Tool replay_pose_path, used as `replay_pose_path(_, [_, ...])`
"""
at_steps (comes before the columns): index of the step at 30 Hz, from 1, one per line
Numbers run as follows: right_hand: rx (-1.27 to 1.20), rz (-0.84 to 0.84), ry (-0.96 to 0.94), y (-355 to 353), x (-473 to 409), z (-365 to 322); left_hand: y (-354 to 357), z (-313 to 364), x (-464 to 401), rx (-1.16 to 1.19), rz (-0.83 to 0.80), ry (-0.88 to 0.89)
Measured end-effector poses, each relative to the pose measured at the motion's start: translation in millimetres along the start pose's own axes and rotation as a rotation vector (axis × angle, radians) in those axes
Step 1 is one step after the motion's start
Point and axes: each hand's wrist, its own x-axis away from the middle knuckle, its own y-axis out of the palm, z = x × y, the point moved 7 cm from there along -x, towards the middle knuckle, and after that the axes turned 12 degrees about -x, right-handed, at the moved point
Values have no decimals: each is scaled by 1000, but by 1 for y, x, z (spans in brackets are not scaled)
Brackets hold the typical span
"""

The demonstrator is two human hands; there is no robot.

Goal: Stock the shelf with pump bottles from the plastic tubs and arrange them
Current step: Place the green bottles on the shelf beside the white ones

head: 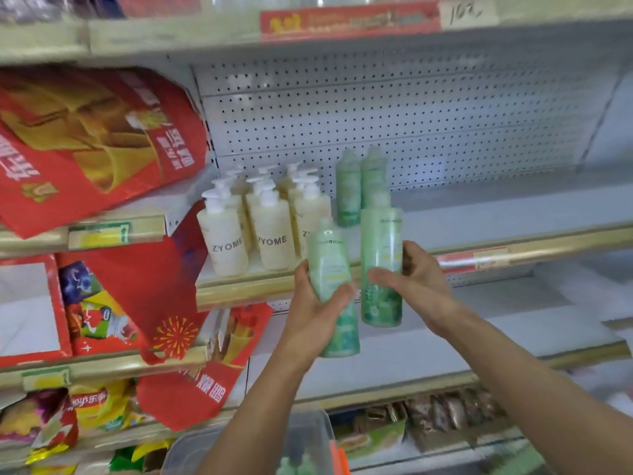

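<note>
Two green bottles are being carried up to the shelf (274, 286): the left hand (313, 305) is gripping one green bottle (330, 269), the right hand (416, 279) the taller green bottle (381, 255), fingers wrapped round each. Two more green bottles (359, 186) and the cream pump bottles (253, 221) reading "ZYOME" are already standing there. Most of the shelf is waiting bare, so stocking looks early. A clear plastic tub (308, 437) is sitting below.

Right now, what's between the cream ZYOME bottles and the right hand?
Head view: the left hand gripping one green bottle, then the right hand's own green bottle.
</note>
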Motion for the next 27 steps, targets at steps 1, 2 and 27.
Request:
replay_pose_path(1, [10,18,-25,-12,-10,-8,9,7,-8,2,12,9])
replay_pose_path(2, [21,31,-50,-24,-21,-17,17,14,-15,-3,23,11])
replay_pose_path(27, [314,59,-88,-112,-259,4,97,36,-144,-2,197,-100])
